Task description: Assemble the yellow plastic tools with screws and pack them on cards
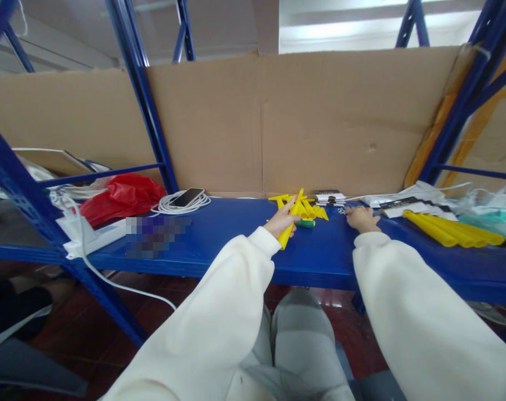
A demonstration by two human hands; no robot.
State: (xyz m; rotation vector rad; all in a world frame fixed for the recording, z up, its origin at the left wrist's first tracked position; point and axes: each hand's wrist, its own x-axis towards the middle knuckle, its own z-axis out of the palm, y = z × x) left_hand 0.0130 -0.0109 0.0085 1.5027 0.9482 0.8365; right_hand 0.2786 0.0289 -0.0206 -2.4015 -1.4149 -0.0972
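On the worktop (240, 234), the left grip (280, 221) holds a yellow tube (295, 208); the right grip (363, 219), its hold unclear, seemingly picks small parts (342, 211), calling for a fine pinch.

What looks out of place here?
A white cable droops over the front edge of the blue shelf at left, looking untidy; a phone lies atop a coiled cable, an odd spot. No spill visible.

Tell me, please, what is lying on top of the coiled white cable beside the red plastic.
A dark-faced phone rests on the coiled white cable. The part of the coil directly beneath it is covered and cannot be seen.
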